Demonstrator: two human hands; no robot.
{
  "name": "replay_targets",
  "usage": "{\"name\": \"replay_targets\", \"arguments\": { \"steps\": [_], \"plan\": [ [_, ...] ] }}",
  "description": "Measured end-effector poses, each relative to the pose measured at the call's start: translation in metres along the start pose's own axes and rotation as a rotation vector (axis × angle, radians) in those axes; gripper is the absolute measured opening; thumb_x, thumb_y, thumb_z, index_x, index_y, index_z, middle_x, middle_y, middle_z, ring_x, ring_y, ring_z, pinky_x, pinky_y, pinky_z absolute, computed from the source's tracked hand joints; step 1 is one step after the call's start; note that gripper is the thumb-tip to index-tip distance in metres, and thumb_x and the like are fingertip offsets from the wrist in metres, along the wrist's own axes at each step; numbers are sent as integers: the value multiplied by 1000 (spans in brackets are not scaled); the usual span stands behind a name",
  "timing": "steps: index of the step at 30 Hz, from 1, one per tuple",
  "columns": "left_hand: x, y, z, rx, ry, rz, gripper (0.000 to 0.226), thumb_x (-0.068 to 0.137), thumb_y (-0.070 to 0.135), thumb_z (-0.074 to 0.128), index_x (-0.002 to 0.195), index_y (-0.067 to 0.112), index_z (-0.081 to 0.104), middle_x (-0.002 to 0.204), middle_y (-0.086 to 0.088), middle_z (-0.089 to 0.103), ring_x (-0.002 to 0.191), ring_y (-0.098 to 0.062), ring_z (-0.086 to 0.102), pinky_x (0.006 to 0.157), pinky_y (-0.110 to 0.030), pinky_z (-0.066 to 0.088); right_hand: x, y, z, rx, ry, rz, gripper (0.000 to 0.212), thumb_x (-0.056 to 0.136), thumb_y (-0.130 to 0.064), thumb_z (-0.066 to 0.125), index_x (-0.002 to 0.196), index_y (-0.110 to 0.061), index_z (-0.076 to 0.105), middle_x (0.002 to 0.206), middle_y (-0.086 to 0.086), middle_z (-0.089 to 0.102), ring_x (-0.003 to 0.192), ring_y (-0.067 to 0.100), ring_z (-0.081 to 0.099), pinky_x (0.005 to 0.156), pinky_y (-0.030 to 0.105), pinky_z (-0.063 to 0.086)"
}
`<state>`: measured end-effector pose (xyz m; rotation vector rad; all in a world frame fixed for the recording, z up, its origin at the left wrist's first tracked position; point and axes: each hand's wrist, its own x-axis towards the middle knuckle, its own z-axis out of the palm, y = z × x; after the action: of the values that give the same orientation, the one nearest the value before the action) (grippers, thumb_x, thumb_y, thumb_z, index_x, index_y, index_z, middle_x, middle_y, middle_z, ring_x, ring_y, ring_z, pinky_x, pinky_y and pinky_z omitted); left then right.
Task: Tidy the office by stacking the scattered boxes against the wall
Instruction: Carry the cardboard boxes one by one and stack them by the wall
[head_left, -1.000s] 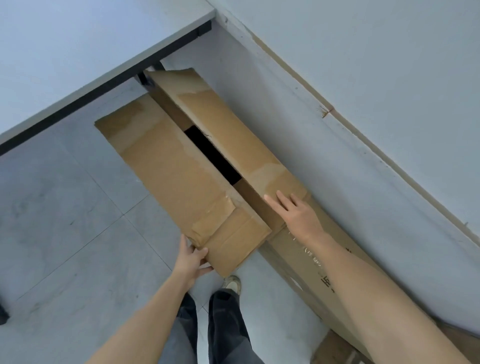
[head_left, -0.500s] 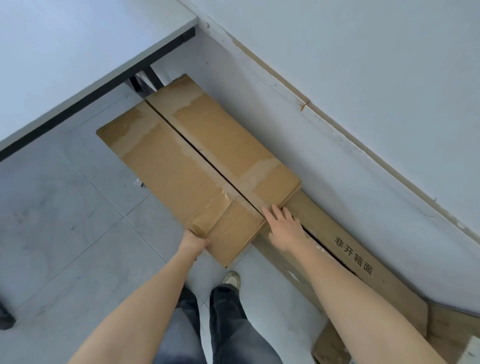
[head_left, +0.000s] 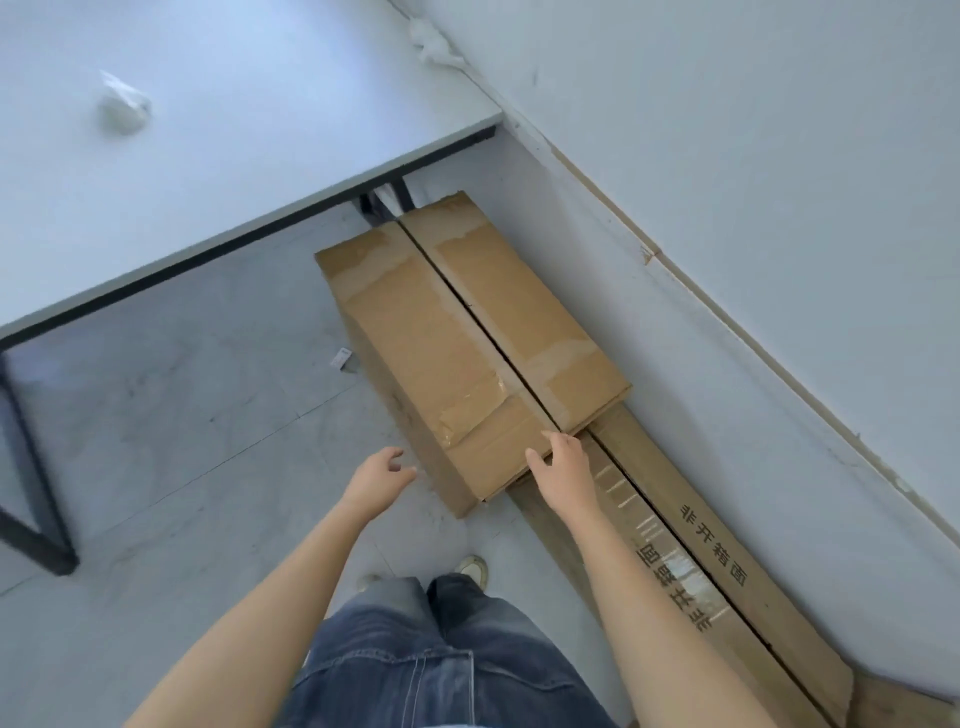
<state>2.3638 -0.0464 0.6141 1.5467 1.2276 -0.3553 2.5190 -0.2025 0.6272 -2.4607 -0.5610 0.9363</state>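
A brown cardboard box (head_left: 467, 343) lies with its top flaps closed, its far end by the desk leg and its long side along the wall (head_left: 727, 156). Its near end rests on a long flat carton (head_left: 701, 561) with printed characters that runs along the wall toward me. My right hand (head_left: 561, 467) rests with loosely bent fingers on the near edge of the box top. My left hand (head_left: 382, 480) hovers off the box's near left corner, fingers relaxed, holding nothing.
A pale desk (head_left: 208, 130) with a black frame and leg (head_left: 31, 467) stands to the left; a crumpled white wad (head_left: 124, 109) lies on it. A small paper scrap (head_left: 342, 358) lies on the grey floor tiles. My legs and shoes are below.
The box's flaps went from gaping to closed and it settled lower against the wall. My left hand let go of the near corner and drew back; the view pulled away.
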Motion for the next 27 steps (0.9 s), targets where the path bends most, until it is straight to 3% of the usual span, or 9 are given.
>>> {"name": "replay_targets", "arguments": {
  "steps": [3, 6, 10, 15, 20, 27],
  "plan": [
    [-36, -27, -34, -169, 150, 5, 42, 96, 21, 50, 135, 8, 45, 131, -12, 53, 120, -27, 51, 92, -32, 39, -19, -30, 17, 82, -2, -101, 38, 99, -22, 42, 134, -6, 44, 138, 9, 44, 128, 21, 40, 104, 29, 32],
    [-70, -64, -68, -306, 291, -24, 33, 95, 17, 50, 124, 2, 54, 115, -13, 60, 98, -25, 57, 79, -29, 40, -30, -59, 40, 68, -93, -168, 32, 98, -17, 42, 126, -4, 52, 129, 11, 54, 120, 22, 48, 97, 26, 36],
    [-108, -112, -103, -532, 536, -77, 16, 96, 11, 47, 104, 2, 58, 98, -13, 58, 83, -23, 52, 66, -27, 38, -27, -107, 72, 15, -185, -306, 29, 94, -13, 48, 119, -1, 58, 120, 13, 61, 112, 24, 54, 84, 22, 37],
    [-152, -171, -112, -790, 813, -131, 14, 96, 11, 45, 88, 6, 55, 92, -14, 55, 69, -19, 51, 61, -26, 35, -37, -164, 135, -178, -390, -583, 35, 93, -18, 54, 124, -3, 54, 124, 13, 59, 115, 23, 54, 91, 24, 39],
    [-213, -206, -78, -1074, 1166, -242, 22, 97, 13, 45, 76, 12, 54, 88, -12, 57, 66, -14, 52, 61, -25, 36, -75, -203, 174, -453, -646, -883, 45, 93, -26, 54, 133, -8, 45, 133, 10, 51, 122, 20, 48, 98, 27, 37],
    [-267, -188, 62, -1504, 1499, -429, 24, 97, 12, 46, 76, 13, 58, 80, -4, 62, 71, -16, 57, 67, -26, 42, -140, -184, 190, -589, -953, -1167, 59, 91, -26, 59, 142, -14, 33, 133, 10, 47, 122, 21, 47, 98, 30, 38]
  ]
}}
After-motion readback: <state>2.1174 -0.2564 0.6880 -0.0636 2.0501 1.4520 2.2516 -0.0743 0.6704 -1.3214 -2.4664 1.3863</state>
